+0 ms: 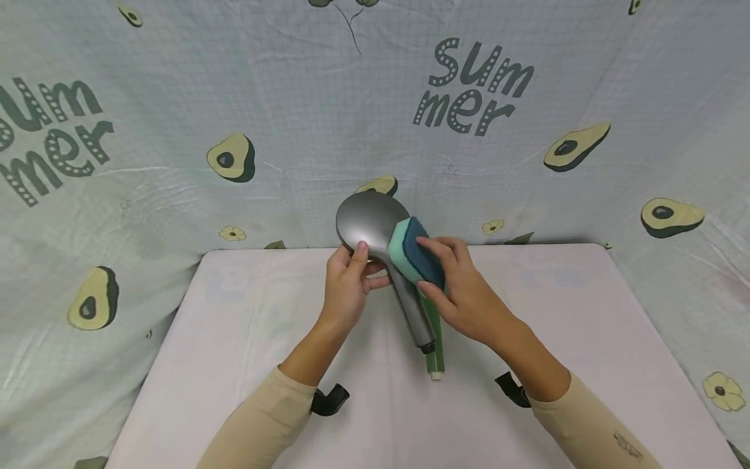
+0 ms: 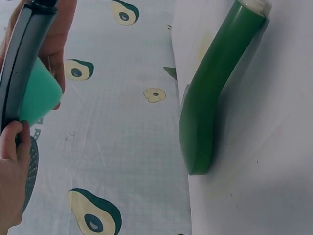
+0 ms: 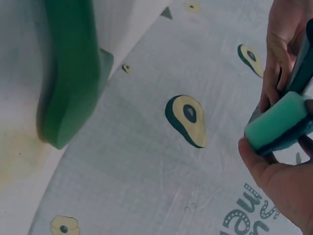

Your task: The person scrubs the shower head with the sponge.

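My left hand (image 1: 346, 286) holds a grey shower head (image 1: 372, 221) at the base of its round head, thumb on top and fingers beneath. The handle slants down to the right, raised over the table. In my right hand (image 1: 469, 293) a sponge (image 1: 417, 254), mint green with a dark blue scouring side, is pinched between thumb and fingers. Its mint side lies against the shower head where the head meets the handle. In the right wrist view the sponge (image 3: 276, 122) shows between thumb and fingers. The left wrist view shows the shower head's handle (image 2: 19, 63) edge-on beside it.
A green object with a bent handle and pale end cap (image 1: 435, 355) lies on the white table (image 1: 263, 326) below the shower head, partly hidden by it. The green object (image 2: 205, 107) fills much of the left wrist view. A cloth printed with avocados (image 1: 305, 130) hangs behind the table.
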A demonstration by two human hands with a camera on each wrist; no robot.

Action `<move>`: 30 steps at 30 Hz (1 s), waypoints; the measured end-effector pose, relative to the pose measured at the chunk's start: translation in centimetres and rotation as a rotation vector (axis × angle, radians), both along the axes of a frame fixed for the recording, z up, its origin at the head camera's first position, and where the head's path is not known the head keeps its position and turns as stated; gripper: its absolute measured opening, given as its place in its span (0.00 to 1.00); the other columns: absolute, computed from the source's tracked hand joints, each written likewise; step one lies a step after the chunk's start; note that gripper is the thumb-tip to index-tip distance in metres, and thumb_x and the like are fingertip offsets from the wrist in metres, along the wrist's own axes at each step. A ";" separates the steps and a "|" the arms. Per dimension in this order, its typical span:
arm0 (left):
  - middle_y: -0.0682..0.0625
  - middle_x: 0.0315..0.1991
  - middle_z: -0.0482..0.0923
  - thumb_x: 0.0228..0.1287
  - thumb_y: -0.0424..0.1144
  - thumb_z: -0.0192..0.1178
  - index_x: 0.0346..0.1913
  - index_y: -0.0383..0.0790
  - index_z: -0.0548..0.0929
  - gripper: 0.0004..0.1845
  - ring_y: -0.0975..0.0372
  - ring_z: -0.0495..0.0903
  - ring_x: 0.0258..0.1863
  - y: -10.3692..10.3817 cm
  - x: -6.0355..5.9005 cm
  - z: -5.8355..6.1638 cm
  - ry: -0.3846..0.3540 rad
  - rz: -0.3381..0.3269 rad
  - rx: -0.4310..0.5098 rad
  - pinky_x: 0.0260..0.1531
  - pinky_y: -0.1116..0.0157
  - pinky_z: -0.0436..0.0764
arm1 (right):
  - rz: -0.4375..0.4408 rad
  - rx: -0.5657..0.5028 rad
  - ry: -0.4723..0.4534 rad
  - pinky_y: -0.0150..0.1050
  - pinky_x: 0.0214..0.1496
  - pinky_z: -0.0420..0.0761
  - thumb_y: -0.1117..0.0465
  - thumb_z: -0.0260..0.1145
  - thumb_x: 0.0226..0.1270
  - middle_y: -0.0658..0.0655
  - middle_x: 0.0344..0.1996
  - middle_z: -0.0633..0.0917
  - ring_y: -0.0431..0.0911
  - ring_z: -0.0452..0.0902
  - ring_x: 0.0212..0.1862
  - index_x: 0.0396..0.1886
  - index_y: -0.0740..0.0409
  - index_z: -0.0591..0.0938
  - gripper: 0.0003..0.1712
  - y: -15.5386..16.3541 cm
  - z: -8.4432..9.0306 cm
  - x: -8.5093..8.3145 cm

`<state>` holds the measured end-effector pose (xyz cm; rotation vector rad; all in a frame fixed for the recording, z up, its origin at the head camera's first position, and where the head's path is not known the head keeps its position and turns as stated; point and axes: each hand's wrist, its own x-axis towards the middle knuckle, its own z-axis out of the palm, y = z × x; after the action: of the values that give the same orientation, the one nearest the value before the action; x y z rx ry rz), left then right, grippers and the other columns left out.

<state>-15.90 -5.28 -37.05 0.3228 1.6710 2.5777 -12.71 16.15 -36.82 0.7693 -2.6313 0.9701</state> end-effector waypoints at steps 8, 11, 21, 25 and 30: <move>0.39 0.55 0.79 0.86 0.37 0.40 0.69 0.24 0.65 0.22 0.60 0.89 0.43 -0.2 -0.1 -0.1 -0.003 0.102 0.086 0.38 0.59 0.90 | 0.139 0.061 -0.148 0.53 0.66 0.78 0.56 0.61 0.80 0.56 0.69 0.66 0.47 0.68 0.67 0.82 0.49 0.54 0.39 2.0 -0.5 2.9; 0.37 0.57 0.78 0.85 0.37 0.40 0.70 0.25 0.65 0.22 0.59 0.90 0.45 -0.3 -0.2 -0.2 0.014 0.116 0.088 0.39 0.58 0.90 | 0.168 0.018 -0.231 0.55 0.66 0.79 0.58 0.61 0.80 0.54 0.69 0.67 0.47 0.71 0.67 0.82 0.48 0.53 0.39 3.0 -1.2 4.0; 0.37 0.58 0.78 0.86 0.38 0.39 0.73 0.25 0.61 0.24 0.56 0.90 0.45 -0.5 -0.4 0.0 0.056 0.029 0.184 0.41 0.57 0.90 | 0.182 -0.134 -0.314 0.45 0.60 0.84 0.61 0.56 0.81 0.60 0.69 0.73 0.52 0.80 0.61 0.81 0.49 0.55 0.35 2.9 -1.1 2.6; 0.45 0.52 0.80 0.85 0.36 0.38 0.72 0.23 0.61 0.23 0.60 0.89 0.42 -0.2 -0.2 0.1 0.033 0.004 0.187 0.38 0.60 0.90 | 0.174 -0.184 -0.295 0.51 0.60 0.84 0.60 0.55 0.82 0.61 0.71 0.71 0.55 0.80 0.62 0.81 0.49 0.54 0.35 2.0 -0.2 0.9; 0.45 0.51 0.80 0.86 0.37 0.38 0.70 0.21 0.62 0.22 0.60 0.89 0.41 0.0 -0.5 0.3 0.023 0.033 0.206 0.37 0.61 0.90 | 0.164 -0.217 -0.301 0.55 0.61 0.83 0.58 0.54 0.83 0.62 0.73 0.69 0.57 0.78 0.65 0.82 0.47 0.53 0.35 1.4 -0.1 0.2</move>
<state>-16.38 -5.28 -36.75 0.3378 1.4308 2.7865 -12.54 17.58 -36.88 0.8536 -2.6724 1.4951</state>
